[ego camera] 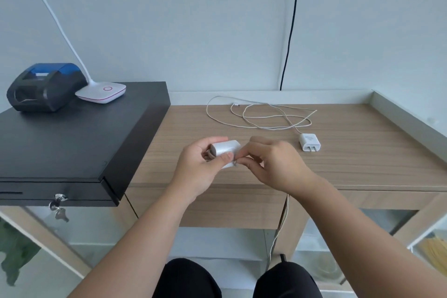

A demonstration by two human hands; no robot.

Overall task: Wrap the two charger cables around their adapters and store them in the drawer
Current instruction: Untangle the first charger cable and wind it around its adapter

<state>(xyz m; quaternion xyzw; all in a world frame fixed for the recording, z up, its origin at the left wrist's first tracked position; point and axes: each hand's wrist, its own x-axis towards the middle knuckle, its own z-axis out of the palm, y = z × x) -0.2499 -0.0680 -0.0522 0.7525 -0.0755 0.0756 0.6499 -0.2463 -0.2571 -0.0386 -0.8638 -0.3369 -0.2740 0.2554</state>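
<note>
My left hand (203, 164) clasps the white oblong charger adapter (226, 150) above the wooden table's (362, 152) front edge; my right hand (273, 164) pinches its pale cable (281, 218), which trails below. The second small white adapter (310, 145) lies toward the back edge, its thin white cord (261, 116) loose.

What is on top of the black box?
On the black box stand a dark printer and a white lamp, the printer partly behind it. The inside is closed from view.
</note>
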